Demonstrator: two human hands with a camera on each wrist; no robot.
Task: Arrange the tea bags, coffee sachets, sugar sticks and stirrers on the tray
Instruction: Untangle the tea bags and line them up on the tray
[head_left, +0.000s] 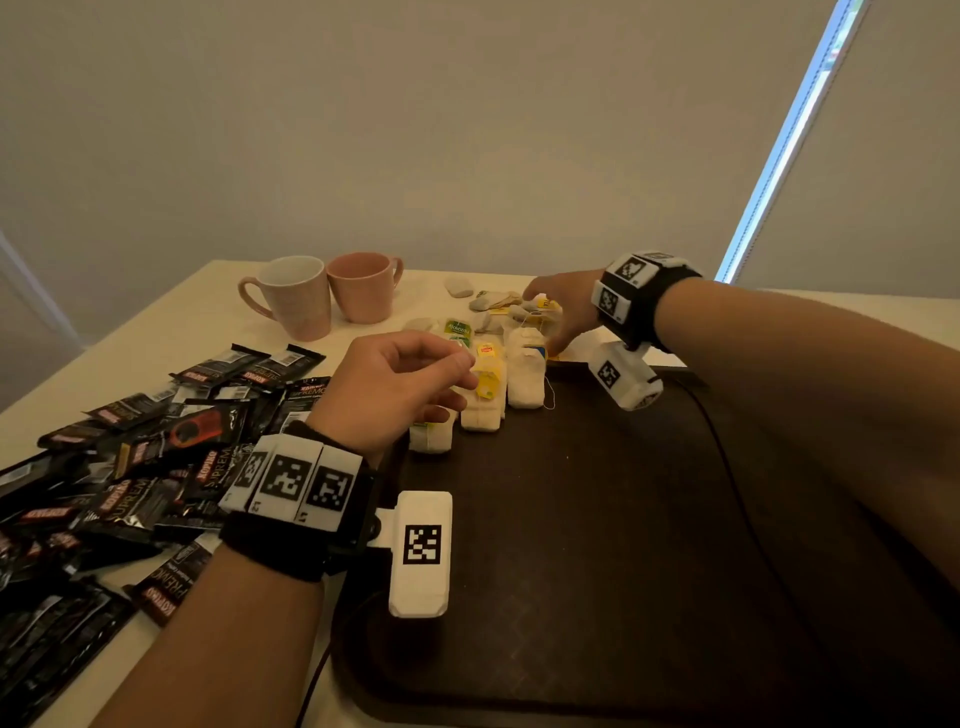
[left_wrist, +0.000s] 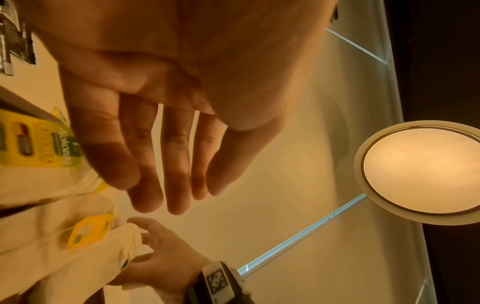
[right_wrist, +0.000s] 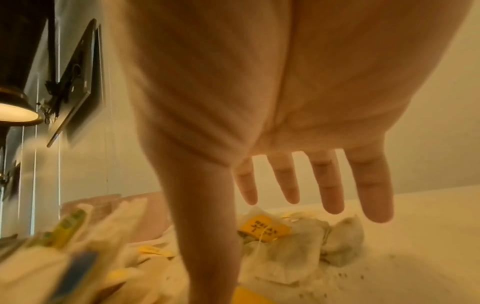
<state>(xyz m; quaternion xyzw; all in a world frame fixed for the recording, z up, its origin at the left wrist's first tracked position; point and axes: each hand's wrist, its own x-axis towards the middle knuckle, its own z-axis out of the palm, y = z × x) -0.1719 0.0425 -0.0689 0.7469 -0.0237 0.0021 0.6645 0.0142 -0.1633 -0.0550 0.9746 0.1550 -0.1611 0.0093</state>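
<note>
Tea bags (head_left: 525, 374) are the step in hand: a short row lies on the tray (head_left: 597, 519) at its far left corner, more heaped (head_left: 498, 304) on the counter (head_left: 171, 332) beyond. Left hand (head_left: 400, 384) hovers there, fingers loose, holding nothing. Right hand (head_left: 563, 312) spreads wide over the heap. Next: pinch one bag and extend the row.

Left hand (head_left: 402, 387): forearm extended forward, back of hand up, wrist band and camera module fitted. In the left wrist view, fingers (left_wrist: 145, 164) are nearly straight, close together, holding nothing. Right hand (head_left: 563, 312): arm extended further forward, palm down. In the right wrist view, fingers (right_wrist: 327, 185) are straight and spread, thumb pointing down.
</note>
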